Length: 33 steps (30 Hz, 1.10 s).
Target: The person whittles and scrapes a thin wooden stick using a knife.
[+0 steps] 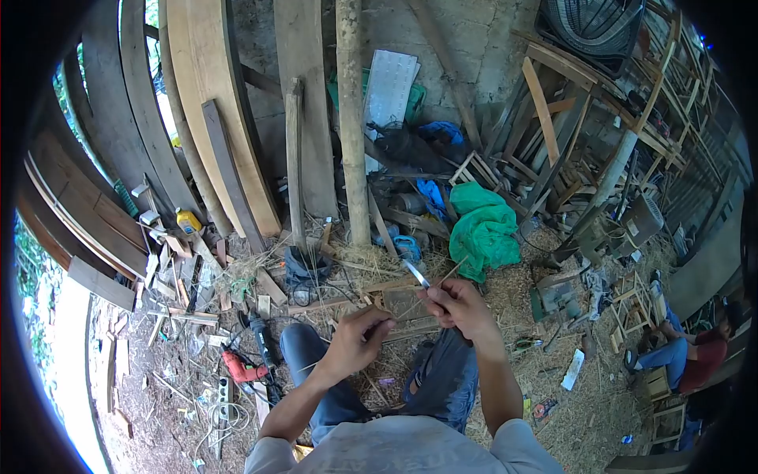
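Observation:
My right hand is closed around the handle of a knife. Its bright blade points up and to the left, away from my body. To the left of it, my left hand is curled, thumb against the fingers, above my left knee. Something very thin may be pinched there, but I cannot make it out. The two hands are apart, over my jeans-clad legs, and the ground below them is strewn with shavings.
A red power drill and a dark power tool lie on the left by a power strip. Ahead are a green plastic sheet, a wooden post and leaning planks. Another person sits at right.

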Motion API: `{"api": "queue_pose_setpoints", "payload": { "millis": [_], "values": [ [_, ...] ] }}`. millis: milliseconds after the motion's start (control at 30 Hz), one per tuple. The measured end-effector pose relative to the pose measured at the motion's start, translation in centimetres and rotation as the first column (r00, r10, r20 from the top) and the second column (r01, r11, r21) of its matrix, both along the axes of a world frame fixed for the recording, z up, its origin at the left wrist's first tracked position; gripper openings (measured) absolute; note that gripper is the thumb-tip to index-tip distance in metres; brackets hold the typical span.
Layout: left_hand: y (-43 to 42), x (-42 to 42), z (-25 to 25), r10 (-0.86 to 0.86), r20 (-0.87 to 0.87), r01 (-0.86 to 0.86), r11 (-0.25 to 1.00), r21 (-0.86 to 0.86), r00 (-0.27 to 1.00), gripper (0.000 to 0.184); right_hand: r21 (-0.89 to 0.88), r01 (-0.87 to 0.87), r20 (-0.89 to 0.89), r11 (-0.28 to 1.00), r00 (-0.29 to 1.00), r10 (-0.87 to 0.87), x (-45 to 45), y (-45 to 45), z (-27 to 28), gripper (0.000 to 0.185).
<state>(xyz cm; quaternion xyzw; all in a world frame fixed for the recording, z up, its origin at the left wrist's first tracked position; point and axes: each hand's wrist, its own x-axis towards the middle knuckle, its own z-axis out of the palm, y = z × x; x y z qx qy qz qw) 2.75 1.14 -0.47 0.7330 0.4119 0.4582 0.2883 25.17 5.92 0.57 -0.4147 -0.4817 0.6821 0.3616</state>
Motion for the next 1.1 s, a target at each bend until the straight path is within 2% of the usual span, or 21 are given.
{"api": "queue_pose_setpoints", "payload": {
  "millis": [100, 233, 300, 333, 400, 467, 500, 633, 767, 833, 967, 1033, 1100],
  "values": [
    [-0.3, 0.1, 0.0, -0.006, 0.01, 0.007, 0.999, -0.042, 1.0, 0.006, -0.054, -0.016, 0.006, 0.998, 1.0, 0.016, 0.7, 0.3, 0.0, 0.023],
    [-0.2, 0.0, -0.6, -0.004, -0.004, 0.004, 1.0, 0.03, 1.0, 0.005, -0.069, 0.019, 0.026, 0.997, 1.0, -0.017, 1.6, 0.7, 0.0, 0.023],
    [-0.4, -0.5, -0.8, -0.015, -0.011, 0.016, 0.998, 0.068, 1.0, 0.005, -0.026, 0.157, 0.082, 0.987, 0.985, -0.154, 2.4, 1.2, -0.9, 0.025],
    [-0.7, -1.2, -0.7, 0.016, -0.007, -0.016, 1.0, 0.014, 1.0, 0.004, -0.025, 0.16, 0.079, 0.987, 0.984, -0.158, 4.0, 1.7, -0.9, 0.025],
    [-0.9, -2.5, -0.5, 0.051, -0.009, -0.052, 0.998, -0.04, 0.999, 0.002, 0.071, 0.422, -0.035, 0.904, 0.907, -0.42, 6.9, 2.7, -0.1, 0.027],
    [-0.8, -3.3, -0.4, 0.132, -0.036, -0.136, 0.981, -0.139, 0.991, 0.002, 0.081, 0.395, -0.024, 0.915, 0.919, -0.395, 6.9, 2.4, 0.8, 0.028],
    [-0.5, -3.3, -0.5, 0.147, -0.05, -0.151, 0.985, -0.08, 0.988, 0.003, 0.092, 0.376, -0.012, 0.922, 0.926, -0.376, 6.8, 2.1, 1.2, 0.029],
    [0.2, -2.3, -1.7, 0.155, 0.048, -0.146, 0.978, -0.147, 0.987, 0.004, 0.05, 0.262, -0.117, 0.964, 0.96, -0.255, 4.1, 0.7, 0.5, 0.023],
    [0.0, -2.3, -1.1, 0.116, 0.122, -0.086, 0.971, -0.223, 0.986, 0.01, 0.097, 0.268, -0.17, 0.958, 0.953, -0.25, 2.7, 0.3, 0.2, 0.021],
    [-0.1, -2.3, -1.1, 0.101, 0.133, -0.063, 0.964, -0.259, 0.986, 0.011, 0.382, 0.252, 0.071, 0.889, 0.951, -0.3, 2.4, 0.4, 0.2, 0.027],
    [-0.1, -2.1, -1.0, 0.082, 0.113, -0.054, 0.97, -0.236, 0.99, 0.01, 0.472, 0.243, 0.189, 0.847, 0.911, -0.367, 0.8, -0.1, 2.1, 0.034],
    [-0.3, -2.0, -1.0, 0.079, 0.126, -0.049, 0.973, -0.226, 0.989, 0.01, 0.39, 0.251, -0.013, 0.886, 0.963, -0.267, 0.5, 0.1, 2.1, 0.037],
    [-0.4, -2.1, -1.3, 0.072, 0.1, -0.046, 0.969, -0.241, 0.992, 0.009, 0.332, 0.249, -0.073, 0.91, 0.968, -0.239, 0.3, 0.0, 2.5, 0.037]
  ]
}}
